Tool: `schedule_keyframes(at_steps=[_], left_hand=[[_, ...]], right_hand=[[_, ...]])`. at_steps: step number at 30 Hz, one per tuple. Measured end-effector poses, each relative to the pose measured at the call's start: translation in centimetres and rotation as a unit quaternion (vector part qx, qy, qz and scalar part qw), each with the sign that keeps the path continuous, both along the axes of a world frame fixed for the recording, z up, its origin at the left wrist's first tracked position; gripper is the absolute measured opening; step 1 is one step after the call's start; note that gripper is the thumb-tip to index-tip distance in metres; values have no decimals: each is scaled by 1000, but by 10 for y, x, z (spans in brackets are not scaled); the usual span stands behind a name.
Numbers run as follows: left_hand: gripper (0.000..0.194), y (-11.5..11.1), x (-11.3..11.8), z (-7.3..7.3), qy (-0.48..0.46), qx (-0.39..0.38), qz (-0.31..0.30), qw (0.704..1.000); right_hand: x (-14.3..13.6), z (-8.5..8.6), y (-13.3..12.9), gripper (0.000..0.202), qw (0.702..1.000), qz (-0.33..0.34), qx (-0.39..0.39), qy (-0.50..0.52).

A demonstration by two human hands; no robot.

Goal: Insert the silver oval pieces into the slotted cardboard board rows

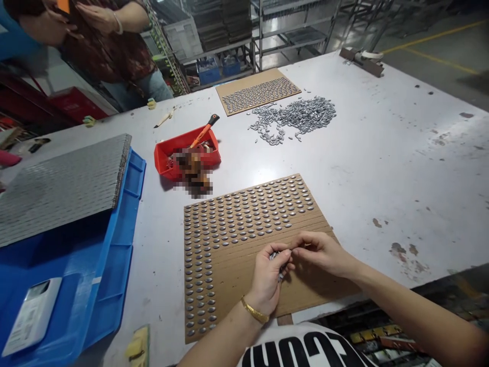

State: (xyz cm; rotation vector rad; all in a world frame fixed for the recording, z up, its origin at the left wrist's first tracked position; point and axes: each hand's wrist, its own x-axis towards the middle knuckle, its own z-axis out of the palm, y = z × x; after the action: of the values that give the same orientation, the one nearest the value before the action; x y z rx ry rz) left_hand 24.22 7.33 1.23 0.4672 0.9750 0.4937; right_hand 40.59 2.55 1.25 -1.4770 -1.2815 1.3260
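Observation:
A cardboard sheet (244, 275) lies on the table in front of me, with rows of small silvery oval pieces (244, 211) across its far part and down its left side. Over the bare part of the sheet, my left hand (269, 275) is curled around several of the same oval pieces. My right hand (319, 252) meets it at the fingertips, thumb and forefinger pinched together; whatever is between them is too small to make out. Farther off, a loose heap of oval pieces (305, 113) lies beside a second cardboard sheet (244, 84) that also bears rows of them.
A red bin (164, 158) with an orange-handled tool (204, 131) stands beyond the sheet; something pixelated covers its front. At left, a blue crate (122, 244) holds a stack of grey sheets (64, 183) and a white device (34, 311). Another person (103, 46) stands across the table.

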Motion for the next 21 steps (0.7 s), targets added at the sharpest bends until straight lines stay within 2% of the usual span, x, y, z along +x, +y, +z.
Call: schedule_keyframes(at_steps=[2, 4, 6, 9, 13, 17, 21], left_hand=[[23, 3, 1, 3, -5, -11, 0, 1000], [23, 7, 0, 6, -21, -28, 22, 999], [25, 10, -1, 10, -32, -38, 50, 998], [24, 9, -3, 13, -32, -50, 43, 997], [20, 1, -3, 11, -29, -64, 15, 997], [25, 0, -2, 6, -33, -52, 7, 998], [29, 5, -2, 2, -30, -44, 4, 999]], right_hand=[[8, -3, 2, 17, 999, -6, 23, -45], [22, -8, 6, 15, 985, -34, 92, -143], [36, -16, 13, 14, 954, -49, 168, -244], [52, -29, 25, 18, 911, -8, 226, -346], [56, -39, 37, 23, 870, 47, 243, -426], [55, -38, 41, 27, 841, 84, 250, -472], [58, -36, 43, 26, 835, 102, 244, -482]])
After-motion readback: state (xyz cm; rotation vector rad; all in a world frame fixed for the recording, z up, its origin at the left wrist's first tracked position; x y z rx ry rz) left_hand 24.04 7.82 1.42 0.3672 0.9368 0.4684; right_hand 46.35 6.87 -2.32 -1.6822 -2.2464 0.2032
